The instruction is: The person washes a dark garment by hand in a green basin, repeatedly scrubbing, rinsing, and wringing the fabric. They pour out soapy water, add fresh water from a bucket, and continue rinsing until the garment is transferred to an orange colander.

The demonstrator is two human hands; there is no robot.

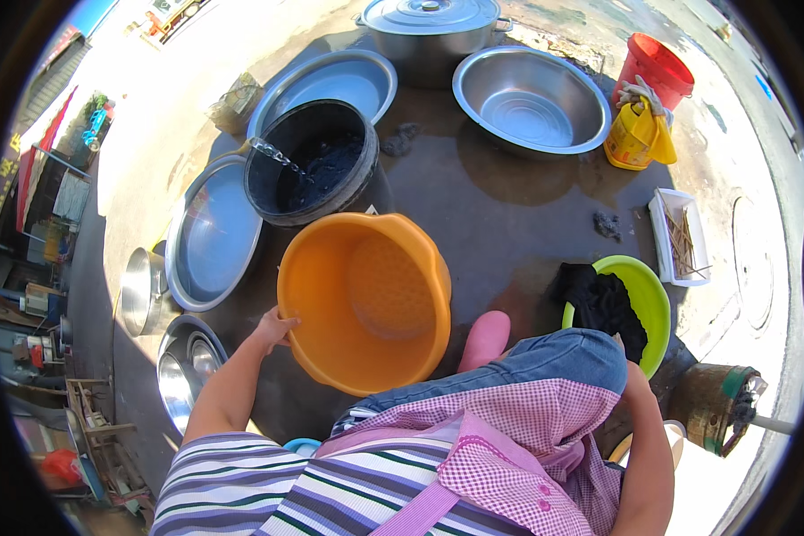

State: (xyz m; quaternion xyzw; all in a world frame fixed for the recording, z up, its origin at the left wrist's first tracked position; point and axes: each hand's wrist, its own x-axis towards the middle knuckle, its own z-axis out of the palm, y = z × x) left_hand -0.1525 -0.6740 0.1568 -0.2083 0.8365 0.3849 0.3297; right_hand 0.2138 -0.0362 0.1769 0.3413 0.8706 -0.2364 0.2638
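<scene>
My left hand (280, 329) grips the left rim of a large orange plastic basin (366, 304), thumb over the edge. The basin is tilted, its bare inside facing me. Just behind it, water runs from a hose into a black bucket (357, 192) that holds dark water. On the right, my right hand (635, 382) is down beside my knee, close to a lime green basin (657, 308); its fingers are mostly hidden by the knee. Black cloth (612, 304) fills the green basin and hangs over its left rim.
Wide metal basins (213, 237) stand left and behind; another metal basin (531, 103) and a lidded pot (431, 45) are farther back. A red bucket (648, 67), a yellow jug (630, 138) and a white tray of sticks (665, 232) line the right. My pink boot (486, 339) rests on wet ground.
</scene>
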